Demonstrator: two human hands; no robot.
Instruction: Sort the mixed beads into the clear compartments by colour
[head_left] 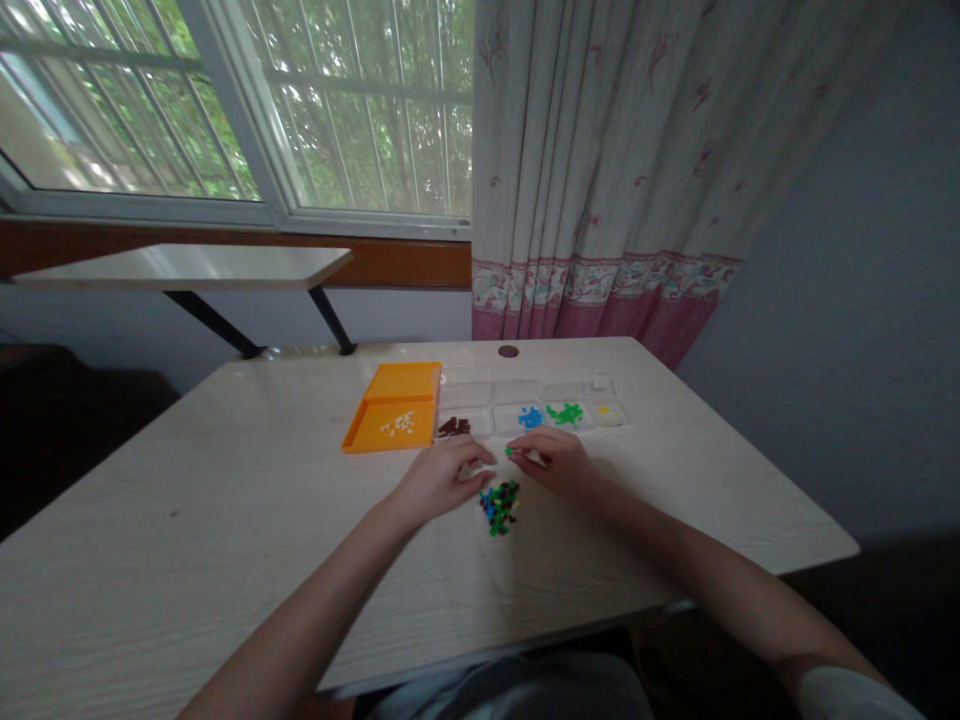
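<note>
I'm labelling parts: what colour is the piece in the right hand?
The piece is green, as the head view shows.

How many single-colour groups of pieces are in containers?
5: white pieces in the orange case; brown pieces, blue pieces, green pieces and yellow pieces, left to right, in clear compartments. No group looks hidden, though individual pieces may be.

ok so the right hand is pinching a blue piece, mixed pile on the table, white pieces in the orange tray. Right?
Color's off: the head view shows the right hand pinching a green piece, not blue. The rest holds: mixed pile on the table, white pieces in the orange tray.
</note>
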